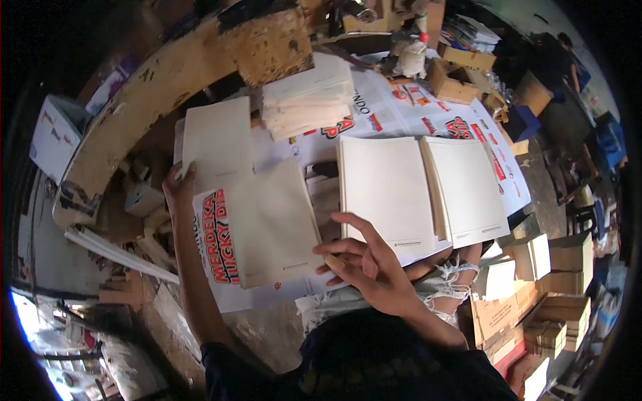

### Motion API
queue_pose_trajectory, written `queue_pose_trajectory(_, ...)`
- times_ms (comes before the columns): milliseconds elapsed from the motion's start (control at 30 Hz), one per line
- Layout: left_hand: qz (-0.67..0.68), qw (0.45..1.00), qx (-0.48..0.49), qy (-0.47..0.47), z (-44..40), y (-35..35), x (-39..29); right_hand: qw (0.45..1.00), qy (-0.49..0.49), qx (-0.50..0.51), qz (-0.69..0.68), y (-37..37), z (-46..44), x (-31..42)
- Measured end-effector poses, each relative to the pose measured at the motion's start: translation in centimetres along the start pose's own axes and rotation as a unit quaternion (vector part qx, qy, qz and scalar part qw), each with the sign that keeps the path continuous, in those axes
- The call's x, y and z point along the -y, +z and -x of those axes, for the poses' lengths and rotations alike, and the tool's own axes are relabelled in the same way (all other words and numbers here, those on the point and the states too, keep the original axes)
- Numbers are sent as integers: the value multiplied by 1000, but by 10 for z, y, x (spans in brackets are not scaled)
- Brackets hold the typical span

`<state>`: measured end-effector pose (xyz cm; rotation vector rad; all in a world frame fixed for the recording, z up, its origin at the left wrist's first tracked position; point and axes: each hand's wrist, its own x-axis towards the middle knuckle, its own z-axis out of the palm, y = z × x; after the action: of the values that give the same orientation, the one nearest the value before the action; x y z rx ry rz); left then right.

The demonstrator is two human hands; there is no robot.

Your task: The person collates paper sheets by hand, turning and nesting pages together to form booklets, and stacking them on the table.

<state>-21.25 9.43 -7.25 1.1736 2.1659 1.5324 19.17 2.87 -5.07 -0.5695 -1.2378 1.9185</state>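
My left hand (179, 184) is at the lower left corner of a pile of cream paper sheets (217, 140), its fingers closed on the edge. To the right and nearer me lies another cream stack (274, 227), with small print along its bottom edge. My right hand (371, 267) is beside that stack's lower right edge, fingers spread and nothing held; whether a fingertip touches the paper I cannot tell. Farther right lie two more paper stacks, one in the middle (384, 190) and one at the right (466, 190).
A taller, uneven paper pile (307, 97) stands at the back of the table, which has a printed banner cover (374, 100). Behind it are a stained wooden board (267, 43) and a wooden box (453, 80). Wrapped bundles and cartons (501, 311) stand at the lower right.
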Motion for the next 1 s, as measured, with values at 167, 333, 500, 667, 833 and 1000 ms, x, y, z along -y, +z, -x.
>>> queue_pose_trajectory(167,-113,988,-65,82,-103,28,74,993,-19,-81,83,-37,32,27)
queue_pose_trajectory(333,-451,882,-109,79,-92,39,81,728,-164,-396,535,-132,63,45)
queue_pose_trajectory(500,-384,893,16,233,22,66,-64,520,-57,-509,683,-218,94,51)
queue_pose_trajectory(667,-159,862,309,370,198,135,-154,497,9,-468,731,-228,105,33)
queue_pose_trajectory(833,-171,821,461,291,253,183,-182,450,-46,-480,751,-207,93,43)
queue_pose_trajectory(1000,-84,840,481,238,239,184,-177,630,-125,-543,541,-203,99,65)
